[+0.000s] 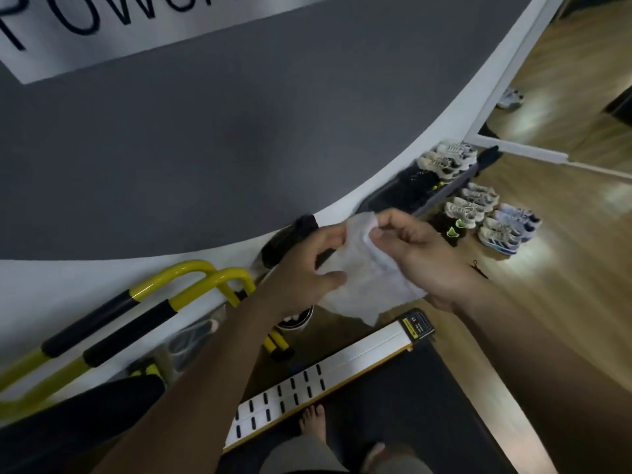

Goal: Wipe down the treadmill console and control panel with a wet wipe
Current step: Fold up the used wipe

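Both hands pinch the wet wipe [362, 271]: left hand [304, 265] on its left edge, right hand [413, 248] at top corner. Wood floor [564, 302] open rightward.

wipe [362, 271]: between the two hands, above the treadmill's front end
left hand [301, 265]: on the wipe's left edge
right hand [417, 248]: at its upper right corner
side rail [328, 374]: left of the belt [393, 405]
handrails [136, 302]: far left, along the wall [171, 148]
shoes [492, 217]: on the floor [564, 285], right
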Available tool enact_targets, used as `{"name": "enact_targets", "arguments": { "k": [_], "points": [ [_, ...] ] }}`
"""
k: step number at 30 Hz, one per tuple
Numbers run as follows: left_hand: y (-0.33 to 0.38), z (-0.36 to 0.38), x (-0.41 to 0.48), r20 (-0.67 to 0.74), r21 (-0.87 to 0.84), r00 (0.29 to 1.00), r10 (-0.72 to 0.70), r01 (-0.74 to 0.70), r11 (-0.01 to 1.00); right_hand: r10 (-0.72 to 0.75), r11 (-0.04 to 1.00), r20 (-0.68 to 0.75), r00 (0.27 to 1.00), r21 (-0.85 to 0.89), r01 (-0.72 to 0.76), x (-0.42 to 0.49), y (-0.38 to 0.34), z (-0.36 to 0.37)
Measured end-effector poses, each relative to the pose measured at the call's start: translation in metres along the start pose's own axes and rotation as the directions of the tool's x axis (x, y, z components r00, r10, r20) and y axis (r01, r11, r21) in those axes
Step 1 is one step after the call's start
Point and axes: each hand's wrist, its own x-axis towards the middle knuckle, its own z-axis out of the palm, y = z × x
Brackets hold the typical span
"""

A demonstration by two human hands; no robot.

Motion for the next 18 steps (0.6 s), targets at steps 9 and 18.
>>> {"name": "enact_targets", "arguments": {
  "k": [9, 18],
  "points": [
    [0.007, 0.003, 0.055, -0.394, -0.079, 0.905, -0.16, 0.14, 0.987, 0.045, 0.829, 0.304, 0.951, -0.544, 0.134, 0.087, 0.033, -0.03],
    [0.011, -0.006, 0.085, -0.578, -0.565, 0.634, -0.514, 0.143, 0.813, 0.102, 0.956, 0.503, 0.858, 0.189, -0.225, 0.153, 0.039, -0.048]
  ]
}}
